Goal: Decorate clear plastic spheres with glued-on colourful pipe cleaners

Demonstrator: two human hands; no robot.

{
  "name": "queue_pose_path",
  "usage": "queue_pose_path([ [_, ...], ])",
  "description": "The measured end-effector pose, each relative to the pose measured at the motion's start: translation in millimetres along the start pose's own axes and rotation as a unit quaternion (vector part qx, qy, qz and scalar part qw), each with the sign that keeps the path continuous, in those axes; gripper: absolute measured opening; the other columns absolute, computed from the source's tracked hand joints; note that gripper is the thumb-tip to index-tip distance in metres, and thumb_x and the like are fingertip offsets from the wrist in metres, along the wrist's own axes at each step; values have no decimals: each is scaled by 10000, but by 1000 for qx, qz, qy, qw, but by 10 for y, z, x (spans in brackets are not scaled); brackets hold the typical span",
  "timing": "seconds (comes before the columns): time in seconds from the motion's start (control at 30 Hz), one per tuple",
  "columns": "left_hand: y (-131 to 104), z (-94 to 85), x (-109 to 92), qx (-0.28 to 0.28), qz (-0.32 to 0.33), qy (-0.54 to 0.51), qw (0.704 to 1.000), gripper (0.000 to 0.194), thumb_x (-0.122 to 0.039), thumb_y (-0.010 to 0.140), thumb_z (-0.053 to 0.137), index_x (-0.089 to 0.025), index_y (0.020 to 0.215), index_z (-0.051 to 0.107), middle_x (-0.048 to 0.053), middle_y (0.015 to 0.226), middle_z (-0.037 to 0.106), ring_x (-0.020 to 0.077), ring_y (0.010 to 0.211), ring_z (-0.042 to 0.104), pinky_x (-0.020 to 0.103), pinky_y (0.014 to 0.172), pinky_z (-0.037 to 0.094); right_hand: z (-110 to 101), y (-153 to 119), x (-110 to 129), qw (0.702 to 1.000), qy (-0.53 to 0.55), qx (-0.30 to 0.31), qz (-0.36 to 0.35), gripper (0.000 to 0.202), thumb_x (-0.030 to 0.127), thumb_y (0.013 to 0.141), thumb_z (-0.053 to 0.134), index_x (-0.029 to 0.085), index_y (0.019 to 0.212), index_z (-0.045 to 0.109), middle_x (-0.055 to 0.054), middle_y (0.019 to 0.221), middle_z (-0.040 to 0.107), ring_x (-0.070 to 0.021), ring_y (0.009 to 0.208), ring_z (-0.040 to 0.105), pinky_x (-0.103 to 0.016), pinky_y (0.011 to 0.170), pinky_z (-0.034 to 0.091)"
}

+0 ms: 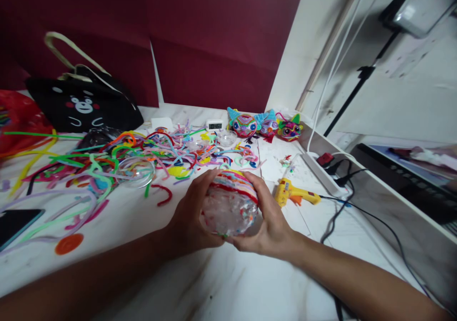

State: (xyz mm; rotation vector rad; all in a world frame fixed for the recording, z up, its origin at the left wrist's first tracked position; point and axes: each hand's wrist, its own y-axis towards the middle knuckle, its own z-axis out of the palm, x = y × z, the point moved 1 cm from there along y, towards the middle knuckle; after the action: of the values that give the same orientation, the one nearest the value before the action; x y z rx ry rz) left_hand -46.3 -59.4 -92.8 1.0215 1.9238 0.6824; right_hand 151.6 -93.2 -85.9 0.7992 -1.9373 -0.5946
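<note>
Between my two hands is a clear plastic ball (pixel 228 211), its far side covered in rows of coloured pipe cleaners and its near side bare and cloudy. My left hand (pixel 193 211) wraps round its left side, and my right hand (pixel 269 216) grips the right side. The fingertips of both hands come close together beneath it. A yellow hot glue gun (pixel 296 192) lies on the table just right of my right hand. Beyond the ball, a tangle of loose pipe cleaners (pixel 143 145) spreads over the left and middle of the table.
Several decorated animal-face ornaments (pixel 244 123) stand at the back beside a small digital timer (pixel 214 125). At right, a power strip (pixel 323 173) and cables (pixel 378 221) run along the edge. A black bag (pixel 85 107), a phone (pixel 17 223) and an orange disc (pixel 69 244) are at left.
</note>
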Motion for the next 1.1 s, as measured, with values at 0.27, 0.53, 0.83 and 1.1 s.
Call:
queue_pose_path([
  [0.27,52,-5,22,-6,75,26,997,1208,-469,560,882,-252,1535,203,179,1416,414,392,1293,464,517,1081,432,-10,-1,52,998,-52,-8,-37,1125,386,638,852,292,1529,172,-129,1463,380,-366,1365,396,-531,1143,372],
  [0.53,-14,-24,8,53,120,45,990,969,-346,771,776,-295,1550,203,180,1529,288,371,1398,349,530,1111,396,-26,-34,111,987,-145,14,-71,1060,430,788,744,211,1564,55,-185,1494,348,-377,1387,368,-560,1106,402],
  [0.83,143,-108,110,20,-148,-332,931,905,-383,583,882,-350,1395,484,65,1377,575,361,1227,563,425,919,542,-226,66,79,998,15,-7,65,978,728,795,595,296,1545,140,-131,1544,325,-334,1392,387,-518,1064,423],
  [1.1,130,-160,46,81,-383,-653,648,397,-528,714,728,-172,878,789,28,722,770,171,582,682,228,516,531,-248,124,-7,988,123,26,89,970,535,748,780,363,1511,207,-68,1559,355,-282,1445,327,-501,1158,306],
])
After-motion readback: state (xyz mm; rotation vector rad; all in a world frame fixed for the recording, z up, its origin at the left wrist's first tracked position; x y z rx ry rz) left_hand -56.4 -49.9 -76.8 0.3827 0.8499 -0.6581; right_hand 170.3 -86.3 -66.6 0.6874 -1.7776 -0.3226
